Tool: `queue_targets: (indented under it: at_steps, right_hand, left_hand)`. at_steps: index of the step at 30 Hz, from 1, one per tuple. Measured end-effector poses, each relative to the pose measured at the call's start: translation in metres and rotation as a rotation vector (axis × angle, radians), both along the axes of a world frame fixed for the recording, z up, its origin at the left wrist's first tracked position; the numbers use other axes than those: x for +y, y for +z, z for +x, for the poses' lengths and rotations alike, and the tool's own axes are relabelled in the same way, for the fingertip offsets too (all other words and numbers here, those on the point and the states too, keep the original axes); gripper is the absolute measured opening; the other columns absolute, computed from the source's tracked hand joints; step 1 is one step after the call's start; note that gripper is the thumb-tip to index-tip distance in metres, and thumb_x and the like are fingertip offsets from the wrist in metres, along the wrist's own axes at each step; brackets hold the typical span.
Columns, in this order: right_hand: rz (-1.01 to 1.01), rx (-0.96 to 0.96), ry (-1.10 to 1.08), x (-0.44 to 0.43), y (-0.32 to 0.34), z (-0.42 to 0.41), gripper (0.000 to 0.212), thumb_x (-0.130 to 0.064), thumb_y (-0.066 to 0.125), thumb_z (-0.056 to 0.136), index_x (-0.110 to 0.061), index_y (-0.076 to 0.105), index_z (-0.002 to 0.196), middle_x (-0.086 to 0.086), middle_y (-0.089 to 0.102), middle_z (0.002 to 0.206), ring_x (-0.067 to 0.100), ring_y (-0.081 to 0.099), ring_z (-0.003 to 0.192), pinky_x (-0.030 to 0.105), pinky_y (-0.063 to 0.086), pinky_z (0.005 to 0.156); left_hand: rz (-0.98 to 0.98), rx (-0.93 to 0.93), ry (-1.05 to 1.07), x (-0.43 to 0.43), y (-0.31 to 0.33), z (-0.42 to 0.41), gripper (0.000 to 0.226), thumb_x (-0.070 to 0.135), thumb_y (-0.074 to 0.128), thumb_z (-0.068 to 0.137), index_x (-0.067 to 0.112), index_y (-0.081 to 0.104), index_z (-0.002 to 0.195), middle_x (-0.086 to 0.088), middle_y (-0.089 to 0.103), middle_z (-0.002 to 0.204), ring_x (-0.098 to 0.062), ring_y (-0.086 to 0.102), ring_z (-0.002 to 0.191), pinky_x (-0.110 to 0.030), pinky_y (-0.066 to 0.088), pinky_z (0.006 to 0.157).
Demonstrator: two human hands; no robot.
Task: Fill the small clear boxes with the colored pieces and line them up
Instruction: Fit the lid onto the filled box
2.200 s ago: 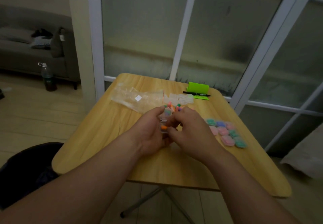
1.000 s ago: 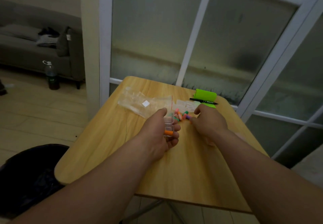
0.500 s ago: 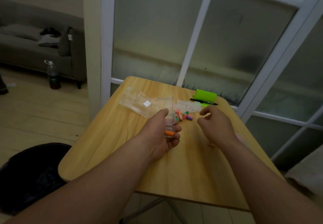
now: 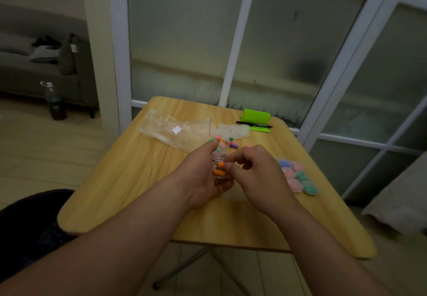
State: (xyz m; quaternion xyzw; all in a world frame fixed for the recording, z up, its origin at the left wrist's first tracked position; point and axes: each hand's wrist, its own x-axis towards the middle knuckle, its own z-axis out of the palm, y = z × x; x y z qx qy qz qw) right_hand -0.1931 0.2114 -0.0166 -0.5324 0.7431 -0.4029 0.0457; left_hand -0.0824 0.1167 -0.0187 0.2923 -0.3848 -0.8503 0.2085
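Head: left hand [image 4: 203,178] grips box [image 4: 218,155], right hand [image 4: 258,173] orange piece [image 4: 221,164]; pen [image 4: 253,124] print illegible.

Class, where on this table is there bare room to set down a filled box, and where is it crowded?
Bare: the left of the table, between plastic bag and near edge; also the right corner nearer than the filled boxes. Crowded: far side, with bag, loose pieces, pen.
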Motion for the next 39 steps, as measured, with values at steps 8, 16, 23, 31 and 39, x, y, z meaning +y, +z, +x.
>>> queue_targets:
  at_steps: [8,16,23,31,39]
  right_hand:
    - [0.010,0.035,-0.011,-0.010,-0.005,0.005,0.011,-0.027,0.078,0.092,-0.032,0.078,0.103,-0.011,0.051,0.099,-0.007,0.053,0.087,0.007,0.040,0.067]
    - [0.017,0.073,-0.032,-0.012,-0.009,0.004,0.006,-0.024,0.075,0.093,-0.031,0.074,0.094,-0.009,0.054,0.095,0.000,0.055,0.083,-0.001,0.033,0.075]
    - [-0.103,0.080,-0.029,-0.011,-0.014,0.000,0.016,-0.026,0.070,0.094,-0.030,0.064,0.109,-0.012,0.055,0.106,0.003,0.055,0.097,0.031,0.052,0.083]
    - [0.082,0.115,0.161,-0.002,-0.002,-0.004,0.059,-0.031,0.072,0.094,-0.034,0.052,0.149,-0.014,0.053,0.145,0.005,0.044,0.138,0.035,0.040,0.116]
    - [0.053,0.274,0.195,-0.001,-0.009,0.002,0.026,-0.027,0.076,0.091,-0.039,0.061,0.109,-0.016,0.064,0.108,0.003,0.059,0.098,0.031,0.052,0.081]
  left_hand:
    - [0.019,0.001,-0.013,0.001,0.000,-0.003,0.056,0.054,0.039,0.107,0.018,0.066,0.138,-0.003,0.072,0.095,-0.012,0.068,0.064,-0.028,0.053,0.064]
    - [0.003,-0.022,-0.021,-0.001,-0.001,0.000,0.055,0.056,0.042,0.105,0.019,0.067,0.138,0.000,0.071,0.087,-0.012,0.065,0.061,-0.028,0.051,0.065]
    - [-0.011,-0.026,-0.060,-0.005,-0.001,0.004,0.045,0.054,0.039,0.105,0.023,0.065,0.125,0.002,0.059,0.070,-0.011,0.054,0.056,-0.026,0.048,0.060]
    - [0.046,0.003,-0.093,-0.005,0.001,0.010,0.051,0.065,0.038,0.101,0.020,0.060,0.093,0.000,0.046,0.074,-0.012,0.042,0.055,-0.031,0.043,0.062]
    - [0.085,0.048,-0.077,-0.012,0.000,0.008,0.067,0.055,0.038,0.106,0.002,0.063,0.139,-0.016,0.064,0.103,-0.026,0.061,0.081,-0.036,0.046,0.075]
